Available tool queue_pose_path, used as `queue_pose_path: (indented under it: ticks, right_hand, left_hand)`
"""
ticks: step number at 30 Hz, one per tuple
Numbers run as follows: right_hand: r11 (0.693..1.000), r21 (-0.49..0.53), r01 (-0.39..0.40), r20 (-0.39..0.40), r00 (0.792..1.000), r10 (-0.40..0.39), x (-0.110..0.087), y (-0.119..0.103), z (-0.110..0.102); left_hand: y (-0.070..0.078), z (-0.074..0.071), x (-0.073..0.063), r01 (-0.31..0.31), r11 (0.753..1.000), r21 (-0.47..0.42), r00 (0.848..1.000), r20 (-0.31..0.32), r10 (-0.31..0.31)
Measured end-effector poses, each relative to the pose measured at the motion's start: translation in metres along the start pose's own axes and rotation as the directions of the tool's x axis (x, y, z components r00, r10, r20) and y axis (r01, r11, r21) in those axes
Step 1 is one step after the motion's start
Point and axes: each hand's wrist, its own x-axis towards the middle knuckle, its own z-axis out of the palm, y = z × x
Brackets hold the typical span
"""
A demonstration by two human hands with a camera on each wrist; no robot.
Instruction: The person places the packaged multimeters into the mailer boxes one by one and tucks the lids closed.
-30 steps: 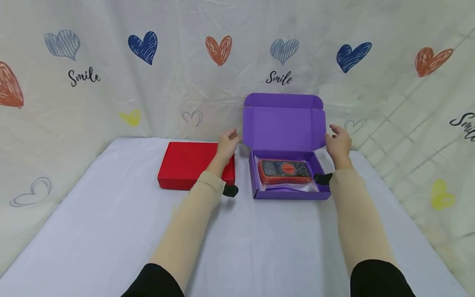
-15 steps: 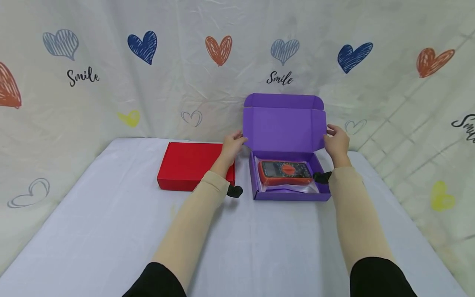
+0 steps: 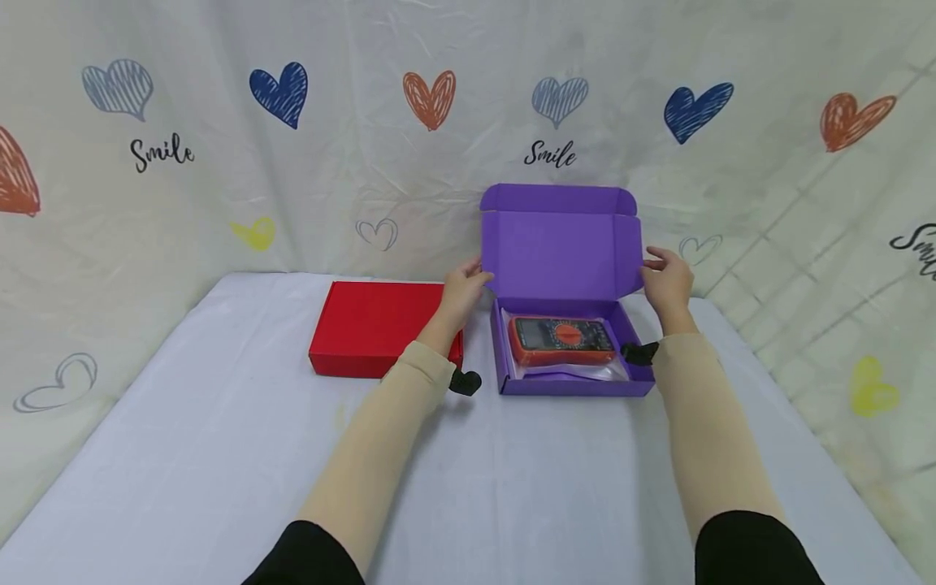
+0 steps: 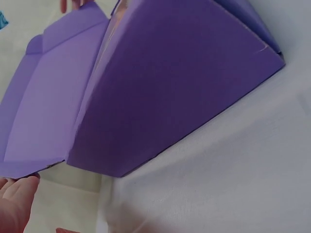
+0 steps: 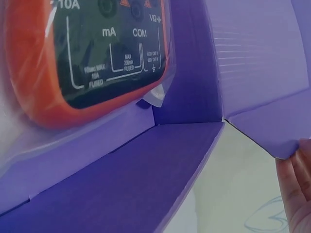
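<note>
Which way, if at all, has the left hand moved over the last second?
Yes, rightward: against the red box, the left hand now sits farther right, at the left edge of the purple lid.

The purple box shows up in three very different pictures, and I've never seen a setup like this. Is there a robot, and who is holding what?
There is no robot here, just a person using a bare left hand and right hand. The widest picture comes from a camera worn on the head, looking forward and down. The other two come from cameras on the wrists, so they look close and tilted. On the white cloth sit a closed red box and, to its right, an open purple box. Inside it lies an orange-and-black meter in clear wrapping. The hands hold the raised lid by its two side edges.
</note>
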Motion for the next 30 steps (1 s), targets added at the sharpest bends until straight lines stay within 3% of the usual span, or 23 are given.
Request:
queue_pose_path:
  ticks: [11, 30]
  right_hand:
    - [0.998, 0.056, 0.034, 0.015, 0.999, -0.035, 0.001, 0.004, -0.004]
    - [0.984, 0.163, 0.068, 0.063, 0.995, -0.079, -0.018, 0.005, -0.014]
  left_hand:
    - [0.003, 0.011, -0.005, -0.009, 0.999, -0.043, 1.000, -0.007, 0.008]
    - [0.001, 0.014, -0.022, -0.065, 0.998, 0.019, 0.997, 0.042, 0.064]
